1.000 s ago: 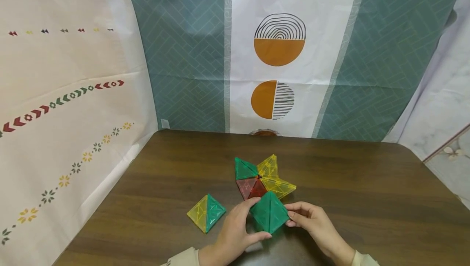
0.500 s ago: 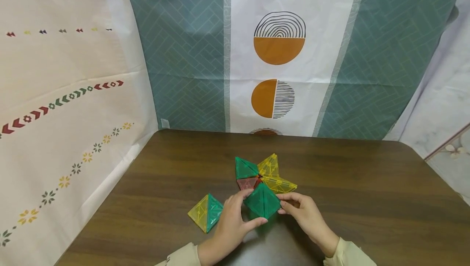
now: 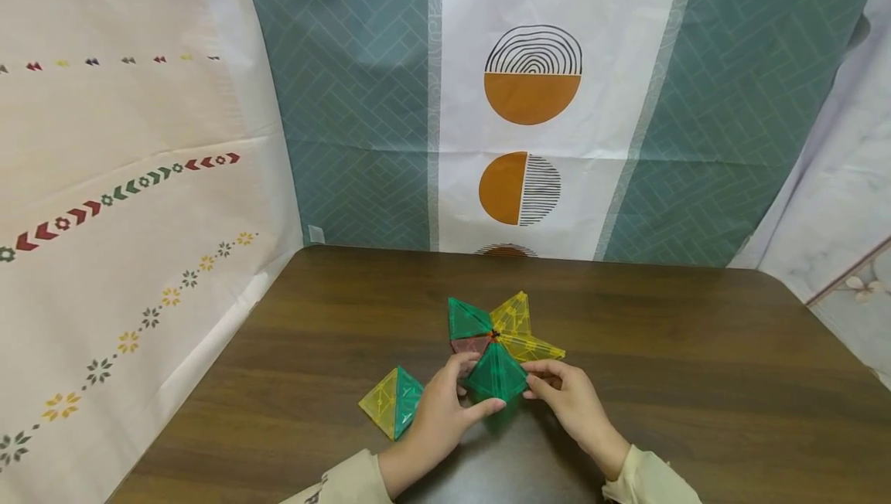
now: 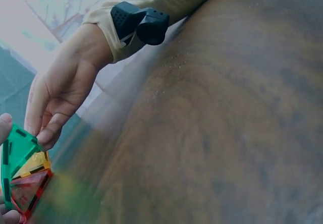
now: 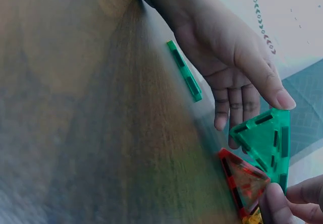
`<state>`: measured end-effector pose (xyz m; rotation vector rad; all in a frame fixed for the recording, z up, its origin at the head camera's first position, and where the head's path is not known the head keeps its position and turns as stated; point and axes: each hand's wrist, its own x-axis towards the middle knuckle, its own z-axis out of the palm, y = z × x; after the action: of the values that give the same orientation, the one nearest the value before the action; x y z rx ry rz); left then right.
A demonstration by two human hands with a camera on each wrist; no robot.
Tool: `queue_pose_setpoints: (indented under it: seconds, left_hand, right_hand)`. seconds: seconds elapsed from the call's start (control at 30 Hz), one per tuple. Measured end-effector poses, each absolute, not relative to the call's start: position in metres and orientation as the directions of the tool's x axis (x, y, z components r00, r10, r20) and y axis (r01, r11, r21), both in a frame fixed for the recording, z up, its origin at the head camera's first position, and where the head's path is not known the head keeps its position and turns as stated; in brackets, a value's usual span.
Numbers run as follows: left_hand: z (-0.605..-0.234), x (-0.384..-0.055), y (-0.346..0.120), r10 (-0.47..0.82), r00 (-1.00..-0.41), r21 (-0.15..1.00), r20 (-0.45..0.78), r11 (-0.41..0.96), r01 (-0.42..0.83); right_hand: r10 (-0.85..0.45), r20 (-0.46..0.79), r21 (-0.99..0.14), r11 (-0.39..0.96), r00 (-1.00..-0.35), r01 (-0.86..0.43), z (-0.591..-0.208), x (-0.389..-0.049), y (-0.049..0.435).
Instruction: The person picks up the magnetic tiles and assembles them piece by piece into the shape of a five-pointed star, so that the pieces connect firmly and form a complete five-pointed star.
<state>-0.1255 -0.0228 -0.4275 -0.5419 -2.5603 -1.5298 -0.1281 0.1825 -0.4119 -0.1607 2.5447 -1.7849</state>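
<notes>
Two green triangular magnetic tiles (image 3: 497,374), joined along an edge into a folded diamond, are held between both hands. My left hand (image 3: 440,411) grips their left side, thumb at the near tip. My right hand (image 3: 571,403) pinches their right corner. The folded green pair stands over the near side of a star-like tile arrangement. That arrangement shows a green tile (image 3: 468,320), yellow tiles (image 3: 513,315) and a reddish tile (image 3: 471,345), partly covered by the left fingers. In the right wrist view, a red-framed tile (image 5: 247,178) lies just below the green pair (image 5: 262,138).
A flat diamond of one yellow tile (image 3: 379,403) and one green tile (image 3: 407,402) lies on the brown wooden table (image 3: 696,349), left of the left hand. A patterned cloth (image 3: 348,102) hangs behind the table's far edge.
Both hands have moved the folded green pair away from me and slightly left. It now covers the near red part of the arrangement, its far tip close to the centre.
</notes>
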Motion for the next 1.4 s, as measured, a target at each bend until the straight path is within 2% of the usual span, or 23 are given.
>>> queue_pose_setpoints:
  seconds: [0.43,1.03,1.4]
  left_hand:
    - [-0.425,-0.124,-0.022,0.26,-0.937,0.806,0.235,0.487,0.337]
    - [-0.43,-0.124,-0.022,0.316,-0.893,0.657,0.322,0.604,0.45]
    - [-0.425,-0.122,-0.027,0.385,-0.847,0.585,0.366,0.612,0.532]
  right_hand:
    - [0.007,0.087,-0.864,0.498,-0.996,-0.072,-0.408,-0.12,0.174]
    - [-0.002,0.165,-0.755,0.643,-0.986,-0.128,-0.405,-0.112,0.172]
    - [-0.031,0.169,-0.737,0.66,-0.985,-0.147,-0.402,-0.114,0.173]
